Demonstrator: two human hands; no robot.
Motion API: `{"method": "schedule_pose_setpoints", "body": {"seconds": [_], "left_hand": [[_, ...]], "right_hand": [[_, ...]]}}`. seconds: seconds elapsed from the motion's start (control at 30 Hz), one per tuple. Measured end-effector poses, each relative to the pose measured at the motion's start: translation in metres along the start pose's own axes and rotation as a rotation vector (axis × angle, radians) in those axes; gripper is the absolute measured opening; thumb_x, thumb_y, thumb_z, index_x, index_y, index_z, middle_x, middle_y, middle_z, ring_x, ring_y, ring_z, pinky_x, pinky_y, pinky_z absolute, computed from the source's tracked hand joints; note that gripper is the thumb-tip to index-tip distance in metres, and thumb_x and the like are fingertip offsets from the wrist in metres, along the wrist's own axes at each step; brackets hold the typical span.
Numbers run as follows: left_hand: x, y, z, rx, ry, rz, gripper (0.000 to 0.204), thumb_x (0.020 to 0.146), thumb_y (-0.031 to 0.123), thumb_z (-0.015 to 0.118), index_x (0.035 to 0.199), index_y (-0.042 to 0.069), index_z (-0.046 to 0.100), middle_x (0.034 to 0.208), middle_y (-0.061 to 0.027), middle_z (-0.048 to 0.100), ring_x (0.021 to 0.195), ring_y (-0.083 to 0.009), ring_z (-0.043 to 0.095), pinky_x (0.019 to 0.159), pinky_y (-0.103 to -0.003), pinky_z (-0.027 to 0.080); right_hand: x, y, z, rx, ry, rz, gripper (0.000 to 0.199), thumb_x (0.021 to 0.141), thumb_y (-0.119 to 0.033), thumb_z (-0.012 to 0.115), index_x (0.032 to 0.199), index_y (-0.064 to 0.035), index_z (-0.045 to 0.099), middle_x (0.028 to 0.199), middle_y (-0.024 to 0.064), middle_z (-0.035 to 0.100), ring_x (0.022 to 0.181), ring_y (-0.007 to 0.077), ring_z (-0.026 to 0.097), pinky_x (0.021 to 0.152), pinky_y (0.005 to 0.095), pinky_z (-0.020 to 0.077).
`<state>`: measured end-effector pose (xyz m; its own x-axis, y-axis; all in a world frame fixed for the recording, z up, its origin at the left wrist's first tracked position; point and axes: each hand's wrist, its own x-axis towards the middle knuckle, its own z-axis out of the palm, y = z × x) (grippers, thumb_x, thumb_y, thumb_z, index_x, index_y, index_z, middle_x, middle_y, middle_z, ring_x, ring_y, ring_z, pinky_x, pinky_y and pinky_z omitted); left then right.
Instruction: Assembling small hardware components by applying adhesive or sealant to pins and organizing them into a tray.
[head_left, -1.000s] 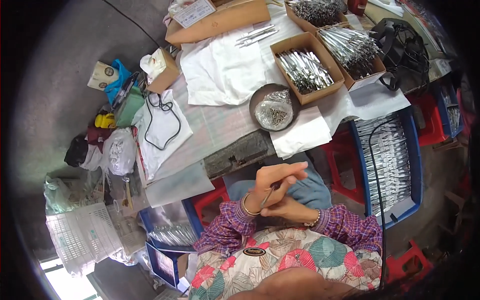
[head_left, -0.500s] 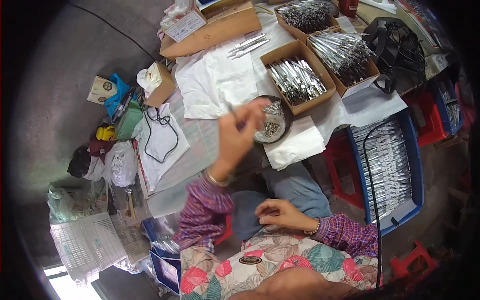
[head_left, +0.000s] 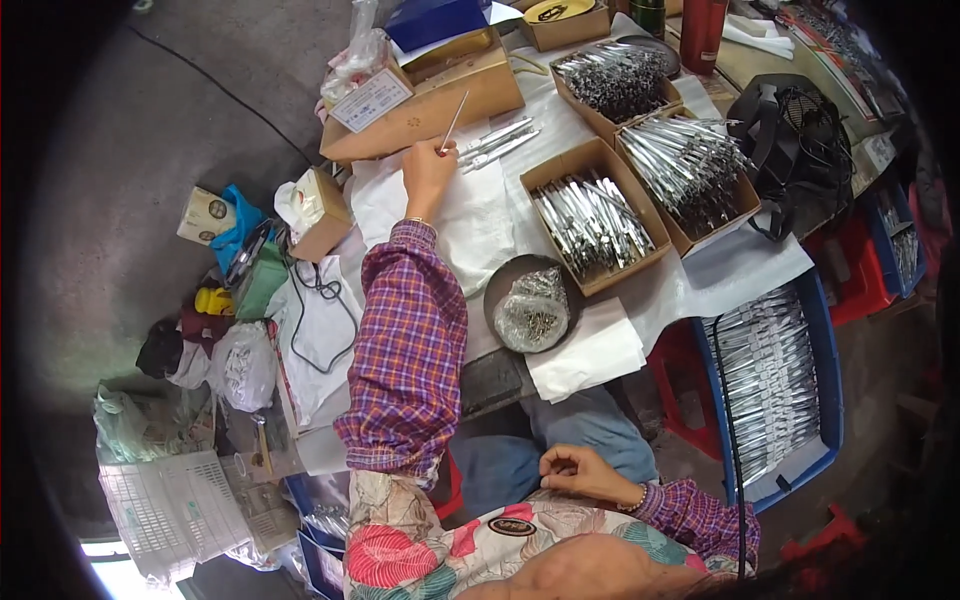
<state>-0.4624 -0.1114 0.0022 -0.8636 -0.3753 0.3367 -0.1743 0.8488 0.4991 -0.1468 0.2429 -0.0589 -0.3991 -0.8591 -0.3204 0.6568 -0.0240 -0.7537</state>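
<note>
My left hand [head_left: 430, 178] reaches to the far side of the table and pinches a thin metal rod [head_left: 455, 120], which points up and away. Just right of it, several silver rods [head_left: 496, 144] lie side by side on white paper [head_left: 470, 215]. Over my lap, my right hand [head_left: 585, 472] has its fingers curled in; whether anything is in them is hidden. A dark round dish [head_left: 500, 283] near the table's front edge carries a clear plastic bag of small metal parts [head_left: 535, 312].
Cardboard boxes of silver rods [head_left: 592, 225] stand at the right, beside a black bag [head_left: 795, 150]. A long cardboard box [head_left: 440, 108] lies behind my left hand. A blue crate [head_left: 832, 400] of rods is at the lower right, with a cable [head_left: 733, 420] hanging across it.
My left hand has moved from near the dish up and away to the far side of the table, beside the laid-out rods. My right hand has stayed over my lap.
</note>
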Motion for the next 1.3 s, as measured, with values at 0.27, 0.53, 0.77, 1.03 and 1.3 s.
{"method": "schedule_pose_setpoints", "body": {"seconds": [0.27, 0.53, 0.77, 1.03, 1.3], "left_hand": [[0.005, 0.005, 0.009, 0.093, -0.05, -0.013, 0.017, 0.071, 0.019, 0.062, 0.08, 0.009, 0.073, 0.076, -0.0173, 0.067, 0.074, -0.0323, 0.065, 0.07, -0.04, 0.051], [0.003, -0.009, -0.002, -0.001, 0.12, -0.056, 0.019, 0.071, 0.02, 0.062, 0.078, 0.006, 0.071, 0.069, -0.0171, 0.065, 0.066, -0.0304, 0.065, 0.064, -0.038, 0.05], [-0.048, -0.005, -0.08, -0.313, -0.081, -0.013, 0.017, 0.075, 0.017, 0.069, 0.082, 0.002, 0.07, 0.059, 0.001, 0.06, 0.055, -0.0047, 0.048, 0.052, -0.022, 0.039], [-0.22, 0.037, -0.163, -0.355, -0.63, 0.088, 0.008, 0.076, 0.006, 0.066, 0.083, 0.003, 0.068, 0.069, -0.0026, 0.058, 0.056, -0.0098, 0.049, 0.052, -0.025, 0.039], [-0.35, 0.068, -0.122, -0.507, -0.692, 0.192, 0.009, 0.062, 0.009, 0.062, 0.071, 0.007, 0.063, 0.071, -0.0084, 0.056, 0.067, -0.03, 0.059, 0.056, -0.04, 0.046]], "right_hand": [[0.006, -0.001, -0.006, -0.089, 0.005, -0.032, 0.015, 0.087, -0.006, 0.06, 0.101, -0.0015, 0.063, 0.092, 0.0027, 0.064, 0.081, 0.0077, 0.059, 0.07, 0.0221, 0.0477], [0.007, 0.0, -0.003, -0.077, -0.007, 0.017, 0.017, 0.088, -0.005, 0.057, 0.103, -0.001, 0.063, 0.092, 0.0038, 0.064, 0.076, 0.0087, 0.061, 0.068, 0.0224, 0.0484], [0.001, 0.004, -0.01, -0.046, -0.038, 0.046, 0.021, 0.092, -0.006, 0.05, 0.108, -0.0022, 0.063, 0.096, 0.0031, 0.064, 0.078, 0.0068, 0.059, 0.067, 0.0201, 0.0475], [-0.005, -0.033, -0.033, 0.044, -0.029, 0.124, 0.025, 0.094, -0.015, 0.052, 0.111, 0.0017, 0.061, 0.099, 0.0054, 0.065, 0.084, 0.0088, 0.06, 0.076, 0.0227, 0.0488], [-0.019, -0.055, -0.025, -0.175, -0.029, 0.237, 0.047, 0.091, -0.034, 0.058, 0.117, 0.006, 0.057, 0.103, 0.0108, 0.065, 0.088, 0.0144, 0.063, 0.081, 0.0271, 0.0506]]}}
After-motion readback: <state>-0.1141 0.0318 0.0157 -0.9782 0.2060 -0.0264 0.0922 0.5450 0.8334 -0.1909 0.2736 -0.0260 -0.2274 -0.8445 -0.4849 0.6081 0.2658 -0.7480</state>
